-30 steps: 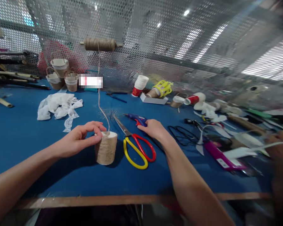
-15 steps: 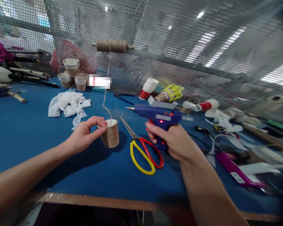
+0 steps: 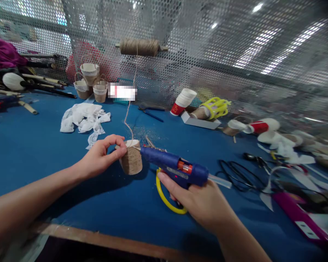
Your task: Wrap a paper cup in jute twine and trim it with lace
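Observation:
My left hand (image 3: 106, 153) pinches the rim of a small cup wrapped in brown twine (image 3: 131, 162), tilted just above the blue table. From the cup's top a loose strand of twine (image 3: 128, 122) runs up to a twine spool (image 3: 139, 47) on a rod at the mesh wall. My right hand (image 3: 192, 198) grips a blue hot glue gun (image 3: 175, 163), its metal nozzle at the cup's upper edge. A clear glue stick (image 3: 220, 181) sticks out of the gun's back. Beneath the gun lie scissors (image 3: 164, 196), partly covered; a yellow handle loop and the blade tips show.
White lace fabric (image 3: 82, 117) lies left of the cup. Several small twine baskets (image 3: 100, 91) stand behind it. Pliers (image 3: 151, 112), stacked paper cups (image 3: 183, 102) and a grey tray (image 3: 200, 122) sit at the back. Black cables (image 3: 235, 176) and a purple power strip (image 3: 297, 214) are right.
My right hand has brought the glue gun left and down, from above the scissors to the cup's rim. My left hand keeps its hold on the cup. The view has shifted slightly.

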`<state>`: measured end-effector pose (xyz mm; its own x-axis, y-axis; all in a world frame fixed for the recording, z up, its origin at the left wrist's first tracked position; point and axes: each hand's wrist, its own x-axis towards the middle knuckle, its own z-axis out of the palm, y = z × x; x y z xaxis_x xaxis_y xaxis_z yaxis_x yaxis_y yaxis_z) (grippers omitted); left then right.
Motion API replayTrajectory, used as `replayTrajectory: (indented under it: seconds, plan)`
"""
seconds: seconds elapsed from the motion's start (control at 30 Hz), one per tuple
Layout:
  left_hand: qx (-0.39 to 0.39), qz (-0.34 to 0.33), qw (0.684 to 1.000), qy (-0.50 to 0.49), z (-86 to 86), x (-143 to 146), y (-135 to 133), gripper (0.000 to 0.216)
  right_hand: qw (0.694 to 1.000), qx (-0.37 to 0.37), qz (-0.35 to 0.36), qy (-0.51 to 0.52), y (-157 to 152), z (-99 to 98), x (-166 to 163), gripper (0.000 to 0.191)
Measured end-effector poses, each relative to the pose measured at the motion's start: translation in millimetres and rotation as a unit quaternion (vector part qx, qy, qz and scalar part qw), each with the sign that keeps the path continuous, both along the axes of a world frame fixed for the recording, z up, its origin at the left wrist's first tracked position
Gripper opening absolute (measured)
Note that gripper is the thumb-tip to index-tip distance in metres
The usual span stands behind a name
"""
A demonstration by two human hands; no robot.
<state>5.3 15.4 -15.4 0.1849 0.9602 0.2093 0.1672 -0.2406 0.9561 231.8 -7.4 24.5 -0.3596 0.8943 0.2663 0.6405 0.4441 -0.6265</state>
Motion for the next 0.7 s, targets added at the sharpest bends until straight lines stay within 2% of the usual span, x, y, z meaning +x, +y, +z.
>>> replayTrajectory:
  seconds: [0.13, 0.4, 0.57, 0.7]
  plan:
    - [0.010, -0.001, 1.000, 0.007, 0.5, 1, -2, 0.016, 1.000, 0.019, 0.012, 0.014, 1, -0.7, -5, 0.009]
    - [0.033, -0.001, 0.999, 0.039, -1.8, 0, -2, 0.013, 0.997, 0.047, 0.061, 0.002, 0, 5.7, -2, 0.014]
    - [0.040, -0.008, 0.998, 0.044, -1.5, 0, -2, 0.013, 0.998, 0.053, 0.035, -0.020, 0, 12.6, -3, 0.013]
    - [0.047, -0.010, 0.998, 0.048, -2.0, 0, -3, 0.013, 0.997, 0.063, 0.037, -0.030, -2, 10.6, -4, 0.014]
